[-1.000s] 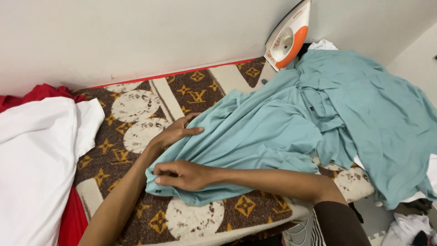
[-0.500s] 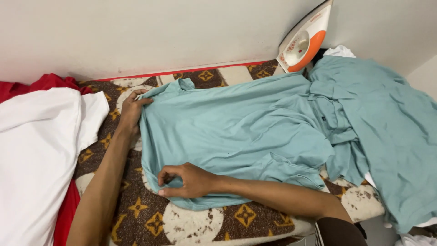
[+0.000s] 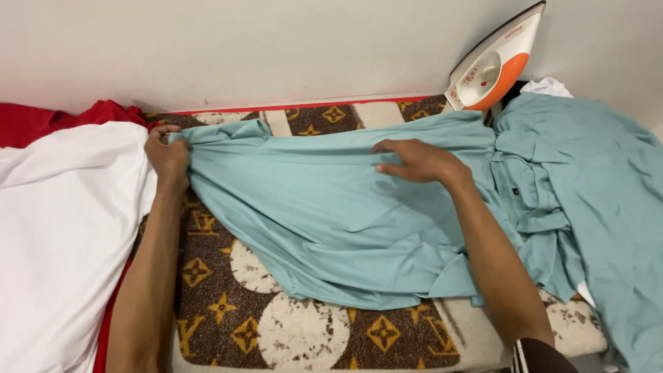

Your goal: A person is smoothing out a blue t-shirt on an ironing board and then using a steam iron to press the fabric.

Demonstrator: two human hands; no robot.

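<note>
A light teal shirt (image 3: 324, 207) lies spread across a brown patterned blanket (image 3: 276, 331). My left hand (image 3: 168, 155) grips the shirt's left edge near the wall and pulls it taut. My right hand (image 3: 414, 160) rests on the upper middle of the shirt with its fingers pinching a fold of fabric. The shirt's collar and button placket lie bunched at the right, past my right forearm.
A white and orange iron (image 3: 494, 62) stands upright against the wall at the back right. A white cloth (image 3: 62, 228) over red fabric (image 3: 41, 121) lies at the left. More white cloth (image 3: 545, 86) shows behind the shirt.
My left hand has drawn the shirt's edge farther left. My right hand has left the near hem and moved up to the shirt's upper middle. The view has shifted left.
</note>
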